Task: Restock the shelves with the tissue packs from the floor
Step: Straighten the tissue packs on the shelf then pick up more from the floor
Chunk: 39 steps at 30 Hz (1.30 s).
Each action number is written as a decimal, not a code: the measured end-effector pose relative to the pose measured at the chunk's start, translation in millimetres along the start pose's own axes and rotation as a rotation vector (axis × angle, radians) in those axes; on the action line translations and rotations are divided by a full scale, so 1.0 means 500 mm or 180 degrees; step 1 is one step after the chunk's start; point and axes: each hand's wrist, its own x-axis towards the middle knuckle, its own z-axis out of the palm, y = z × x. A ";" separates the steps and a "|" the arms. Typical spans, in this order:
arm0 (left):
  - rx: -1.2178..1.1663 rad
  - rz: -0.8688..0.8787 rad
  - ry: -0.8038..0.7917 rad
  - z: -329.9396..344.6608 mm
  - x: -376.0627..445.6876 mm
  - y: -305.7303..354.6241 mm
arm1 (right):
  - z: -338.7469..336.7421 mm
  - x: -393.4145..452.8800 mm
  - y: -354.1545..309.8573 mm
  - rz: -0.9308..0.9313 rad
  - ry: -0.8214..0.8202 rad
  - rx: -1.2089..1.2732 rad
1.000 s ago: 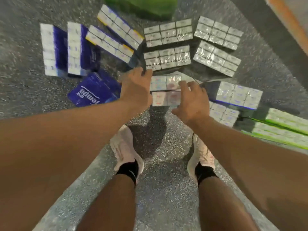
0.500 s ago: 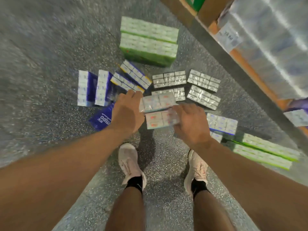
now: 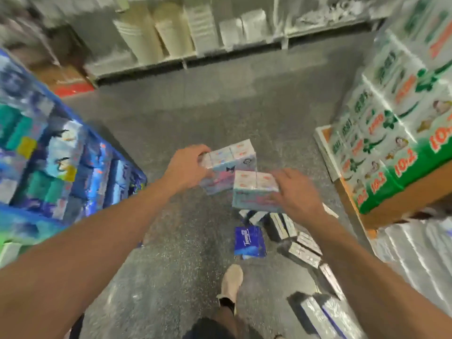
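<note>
A person's left hand (image 3: 187, 171) clasped 1 pale tissue pack (image 3: 228, 165) and the right hand (image 3: 297, 192) clasped a 2nd tissue pack (image 3: 254, 192), both held in the air above the speckled grey floor (image 3: 176, 253), the 2 packs touching. Below them, more wrapped packs (image 3: 304, 250) and 1 blue pack (image 3: 249, 242) lay on the floor near a pale shoe (image 3: 231, 281). Blue-wrapped stock (image 3: 56, 165) stood to the left; green-and-white bundles (image 3: 396, 123) filled the orange-edged shelf (image 3: 401, 201) on the right.
</note>
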 end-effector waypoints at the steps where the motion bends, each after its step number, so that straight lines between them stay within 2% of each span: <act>1: 0.0003 -0.0101 0.0210 -0.060 -0.050 -0.019 | -0.031 0.014 -0.050 -0.0259 0.0053 -0.0100; 7: -0.0025 -0.0751 0.1254 -0.356 -0.387 -0.147 | -0.150 0.052 -0.414 -0.1609 0.0221 -0.0209; 12: -0.0372 -0.1356 0.2094 -0.531 -0.707 -0.297 | -0.184 0.025 -0.772 -0.2649 0.0124 0.0070; 16: -0.0318 -0.1915 0.2597 -0.619 -0.965 -0.448 | -0.140 -0.026 -1.069 -0.3428 -0.0049 0.0321; 21: -0.0372 -0.2564 0.3015 -0.674 -1.261 -0.634 | -0.044 -0.140 -1.429 -0.4133 -0.0204 0.0434; 26: -0.0064 -0.3209 0.3323 -0.704 -1.505 -0.768 | 0.050 -0.235 -1.722 -0.4447 -0.0186 0.0506; 29: 0.0441 -0.3467 0.3398 -0.714 -1.609 -0.814 | 0.083 -0.269 -1.848 -0.4456 -0.0113 0.0630; 36: 0.1354 -0.3724 0.3694 -0.753 -1.735 -0.954 | 0.141 -0.286 -2.065 -0.4809 0.0990 0.0695; 39: 0.1416 -0.3780 0.3690 -0.776 -1.744 -1.019 | 0.178 -0.254 -2.151 -0.4949 0.1188 0.0799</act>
